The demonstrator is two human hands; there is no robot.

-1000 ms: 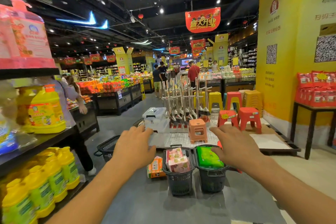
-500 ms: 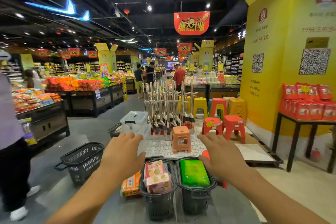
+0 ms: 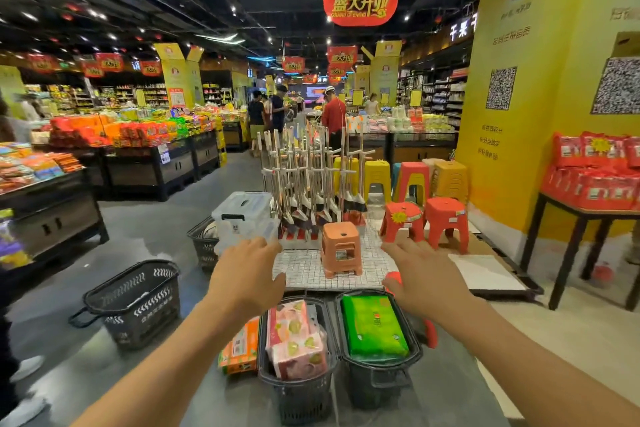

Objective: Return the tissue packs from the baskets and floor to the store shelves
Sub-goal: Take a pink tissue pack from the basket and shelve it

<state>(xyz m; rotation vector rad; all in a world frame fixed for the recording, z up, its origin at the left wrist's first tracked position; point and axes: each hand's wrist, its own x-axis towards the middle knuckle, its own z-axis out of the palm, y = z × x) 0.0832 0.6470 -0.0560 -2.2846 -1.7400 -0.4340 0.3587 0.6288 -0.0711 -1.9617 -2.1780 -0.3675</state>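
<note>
Two black baskets stand side by side on the floor in front of me. The left basket (image 3: 298,392) holds pink tissue packs (image 3: 294,340). A green tissue pack (image 3: 375,326) fills the right basket (image 3: 384,381). An orange pack (image 3: 240,347) lies on the floor against the left basket. My left hand (image 3: 246,274) hovers above the left basket, fingers spread, holding nothing. Over the right basket's far edge is my right hand (image 3: 424,277), also spread and empty.
Another black basket (image 3: 135,298) stands at the left, one more (image 3: 204,246) behind it by a clear storage box (image 3: 242,215). Stools (image 3: 341,248) and brooms sit on a pallet ahead. A table of red packs (image 3: 595,177) is at right; shoppers stand down the aisle.
My view has moved closer to the two baskets and away from the detergent shelf at the left. Both hands stay outstretched and empty above the baskets.
</note>
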